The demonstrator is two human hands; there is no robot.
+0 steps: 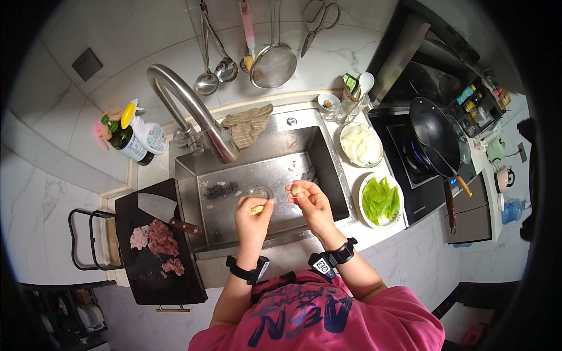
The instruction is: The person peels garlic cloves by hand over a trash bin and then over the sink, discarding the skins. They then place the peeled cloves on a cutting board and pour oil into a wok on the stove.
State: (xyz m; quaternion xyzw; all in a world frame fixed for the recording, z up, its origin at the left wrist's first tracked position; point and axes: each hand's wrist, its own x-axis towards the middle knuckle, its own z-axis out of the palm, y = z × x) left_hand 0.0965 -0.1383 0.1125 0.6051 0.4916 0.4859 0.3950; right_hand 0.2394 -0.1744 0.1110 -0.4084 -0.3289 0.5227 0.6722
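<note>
Over the stainless steel sink [268,223], my left hand [253,217] is closed around pale yellow pieces [257,210], perhaps garlic cloves. To its right, my right hand [314,206] pinches a small pale clove-like piece [297,190] between thumb and fingers. The sink drain [259,192] lies behind and between my hands, with dark scraps [221,190] to its left. A curved steel faucet [193,105] stands at the sink's back left. On the black cutting board [145,285] at the left are chopped raw meat [162,239] and a cleaver [156,208] with a wooden handle.
Right of the sink stand a bowl of sliced green vegetable [381,201], a bowl of white slices [361,145] and a small bowl [329,103]. A black wok [434,136] sits on the gas stove, a blue flame under it. A striped cloth [248,125] and spray bottle [149,134] are behind.
</note>
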